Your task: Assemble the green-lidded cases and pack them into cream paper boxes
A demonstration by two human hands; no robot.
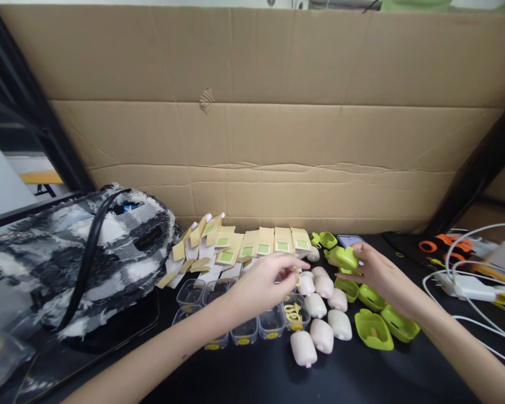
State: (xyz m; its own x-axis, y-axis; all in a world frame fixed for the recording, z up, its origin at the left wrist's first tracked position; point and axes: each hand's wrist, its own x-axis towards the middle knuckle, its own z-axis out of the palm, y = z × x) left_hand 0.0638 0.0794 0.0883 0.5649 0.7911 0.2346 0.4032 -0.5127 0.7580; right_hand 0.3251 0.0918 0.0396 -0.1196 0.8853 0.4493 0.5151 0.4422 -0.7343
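Note:
My left hand (pixel 278 275) hovers above the clear containers with thumb and fingers pinched. A small yellow loop (pixel 298 276) shows at its fingertips, partly hidden. Below it, yellow loops (pixel 293 314) lie in a clear plastic container (pixel 307 322). My right hand (pixel 376 270) grips a lime green case (pixel 344 257) between thumb and fingers. Beneath and in front of that hand sit several open green case shells (pixel 373 330). Between my hands stand several rounded pale pink and cream cases (pixel 321 335), most of them close together.
Folded cardboard packages (pixel 283 241) with green labels line the back. Other clear containers (pixel 271 322) stand in rows. A shaggy black-and-white bag (pixel 109 247) sits left. Right are white cables (pixel 450 264) and orange scissors (pixel 454 244); a phone (pixel 349 240) lies behind. Cardboard (pixel 252 134) walls the back.

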